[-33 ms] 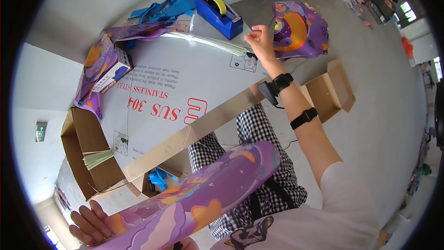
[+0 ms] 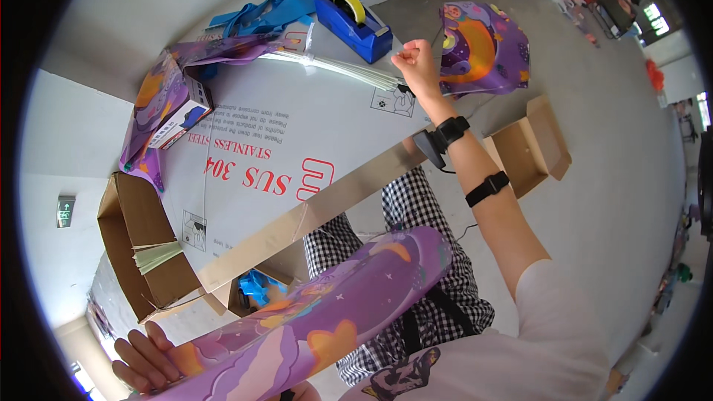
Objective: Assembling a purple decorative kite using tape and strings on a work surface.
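Note:
My left hand (image 2: 142, 360) is closed at the lower left, its fingers curled over the end of a curved purple plastic sheet (image 2: 349, 301) printed with orange stars and clouds. The sheet lies across my lap and hides much of that arm. Beyond the table edge my right hand (image 2: 416, 65) is raised, thumb and forefinger pinched together. Whatever they hold is too small to make out. Just left of it stands a blue tape dispenser (image 2: 360, 37) with a yellow-cored roll (image 2: 349, 7). Below the fingers ends a bundle of thin pale strips (image 2: 338, 65).
The film-covered metal table (image 2: 252, 134) carries more purple printed sheets (image 2: 152, 100), a small box (image 2: 182, 119) and blue straps (image 2: 275, 7). Another purple sheet (image 2: 483, 52) hangs past its right end. Open cardboard boxes stand left (image 2: 134, 238) and right (image 2: 520, 145).

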### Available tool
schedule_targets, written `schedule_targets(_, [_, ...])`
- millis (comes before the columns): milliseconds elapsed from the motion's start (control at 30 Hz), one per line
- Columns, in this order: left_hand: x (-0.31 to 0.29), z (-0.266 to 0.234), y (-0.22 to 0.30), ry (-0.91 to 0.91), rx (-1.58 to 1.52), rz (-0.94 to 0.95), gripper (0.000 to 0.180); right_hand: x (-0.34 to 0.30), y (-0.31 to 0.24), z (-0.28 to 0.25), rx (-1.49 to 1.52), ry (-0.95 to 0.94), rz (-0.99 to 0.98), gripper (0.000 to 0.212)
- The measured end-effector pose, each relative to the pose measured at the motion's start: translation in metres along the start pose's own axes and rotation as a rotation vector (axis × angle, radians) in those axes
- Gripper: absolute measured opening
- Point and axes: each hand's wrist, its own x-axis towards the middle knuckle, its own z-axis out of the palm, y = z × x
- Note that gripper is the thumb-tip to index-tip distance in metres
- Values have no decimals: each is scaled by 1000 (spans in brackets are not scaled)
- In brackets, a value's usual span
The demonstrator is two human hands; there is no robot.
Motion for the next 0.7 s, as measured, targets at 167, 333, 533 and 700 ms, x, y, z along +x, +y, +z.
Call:
schedule_targets(167, [10, 18, -15, -797, -1191, -83, 69, -1, -10, 31, -147, 51, -209, 32])
schedule_targets(333, [-2, 38, -14, 49, -163, -107, 66, 20, -35, 57, -567, 49, -559, 31])
schedule_targets(533, [16, 36, -27, -722, -730, -33, 52, 59, -39, 81, -1003, 100, -696, 25])
schedule_targets(700, [5, 18, -44, -233, -493, -148, 38, 65, -38, 87, -1298, 62, -626, 11])
